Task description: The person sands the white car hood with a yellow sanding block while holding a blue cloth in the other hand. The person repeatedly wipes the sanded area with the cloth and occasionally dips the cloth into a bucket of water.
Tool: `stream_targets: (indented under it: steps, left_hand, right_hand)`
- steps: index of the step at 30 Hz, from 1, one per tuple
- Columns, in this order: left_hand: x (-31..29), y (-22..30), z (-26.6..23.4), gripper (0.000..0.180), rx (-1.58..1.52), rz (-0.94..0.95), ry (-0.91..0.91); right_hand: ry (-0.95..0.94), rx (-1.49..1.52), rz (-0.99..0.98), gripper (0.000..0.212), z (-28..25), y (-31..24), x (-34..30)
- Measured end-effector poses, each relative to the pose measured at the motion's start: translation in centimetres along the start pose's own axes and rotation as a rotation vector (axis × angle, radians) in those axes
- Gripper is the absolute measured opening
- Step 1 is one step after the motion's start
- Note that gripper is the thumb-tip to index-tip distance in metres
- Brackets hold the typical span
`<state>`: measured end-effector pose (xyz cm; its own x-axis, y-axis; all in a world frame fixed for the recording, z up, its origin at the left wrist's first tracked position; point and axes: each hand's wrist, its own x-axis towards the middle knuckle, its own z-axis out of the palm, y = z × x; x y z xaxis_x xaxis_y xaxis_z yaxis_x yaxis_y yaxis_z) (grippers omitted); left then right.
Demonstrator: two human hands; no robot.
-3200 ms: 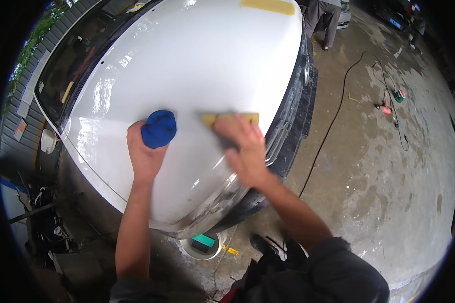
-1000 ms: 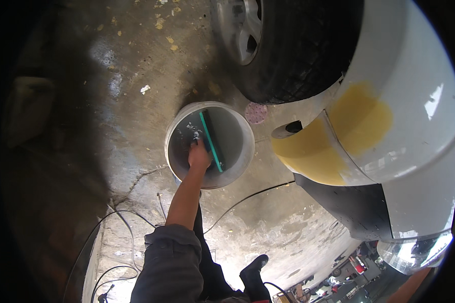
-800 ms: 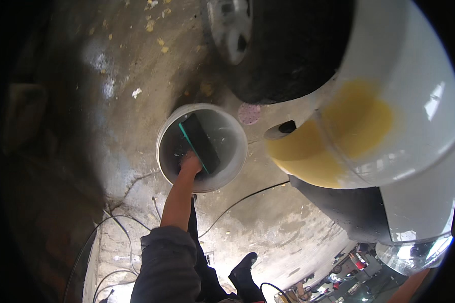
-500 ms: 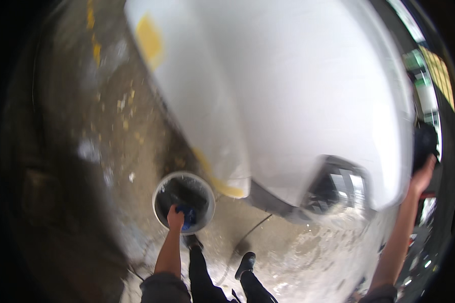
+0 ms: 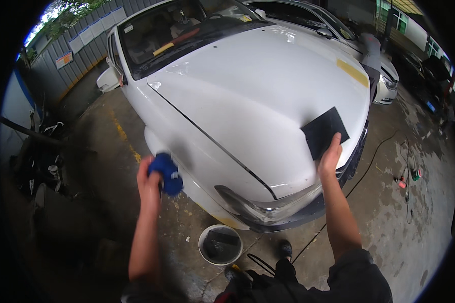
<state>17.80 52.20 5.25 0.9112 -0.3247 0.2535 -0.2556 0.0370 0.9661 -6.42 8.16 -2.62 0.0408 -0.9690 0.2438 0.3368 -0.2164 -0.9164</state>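
Our right hand [image 5: 330, 157] has its grip pinching a flat, black rectangular sheet [image 5: 322, 132] by one edge, over the glossy white car hood [image 5: 237, 91] (whether touching, we cannot tell). Our left hand [image 5: 148, 186], further left, clasps a crumpled blue cloth [image 5: 168, 175]. A round, whitish bucket [image 5: 200, 244] stands below.

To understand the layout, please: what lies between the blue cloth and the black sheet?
In the head view, from the blue cloth to the black sheet, come the white fender, the dark seam, then the white hood.
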Motion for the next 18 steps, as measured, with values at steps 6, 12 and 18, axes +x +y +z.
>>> stream_targets:
  steps: [6, 12, 18]
  left_hand:
    - [8.9, 8.3, 14.5, 0.041, -0.149, 0.111, -0.065]
    - [12.3, -2.2, 24.8, 0.09, 0.816, 0.261, -0.082]
    - [11.3, -6.1, 33.0, 0.068, 0.818, 0.516, -0.029]
  right_hand:
    - [-0.48, -0.362, -0.633, 0.049, 3.4, -7.3, 4.0]
    - [-1.341, -0.949, -1.294, 0.056, -3.5, -5.9, 2.2]
    - [-1.406, -0.789, -1.152, 0.057, -5.8, -7.1, 5.9]
